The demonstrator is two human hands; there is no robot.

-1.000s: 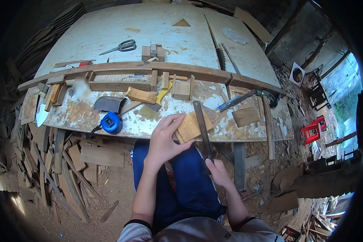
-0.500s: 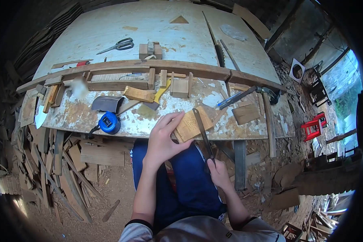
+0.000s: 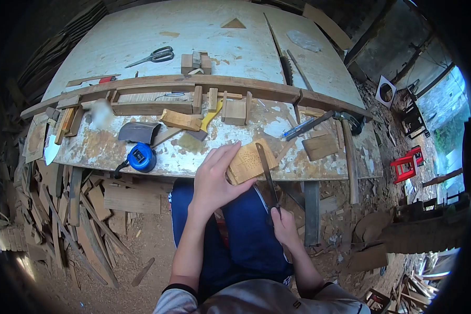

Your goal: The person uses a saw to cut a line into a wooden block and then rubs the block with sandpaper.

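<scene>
My left hand [image 3: 213,177] is closed around the left side of a pale wooden block [image 3: 244,162], thumb below and fingers along its upper left edge. Small dark dots pattern the block's upper face. My right hand [image 3: 284,226] grips the handle of a long, dark, narrow file [image 3: 268,175], which has a small hole near its tip. The file's blade lies across the right part of the block. Both are held at the bench's front edge, above my lap.
On the worn bench [image 3: 183,162] lie a blue tape measure [image 3: 142,157], curved sandpaper [image 3: 139,133], a yellow-handled brush [image 3: 210,118], scissors [image 3: 154,56] and wood offcuts. A hammer [image 3: 349,157] overhangs the front edge at right. A long wooden rail [image 3: 246,88] crosses the bench. Scrap wood [image 3: 89,235] covers the floor at left.
The file has slid slightly toward me and to the right across the block, along with my right hand. My left hand and the block have barely shifted.
</scene>
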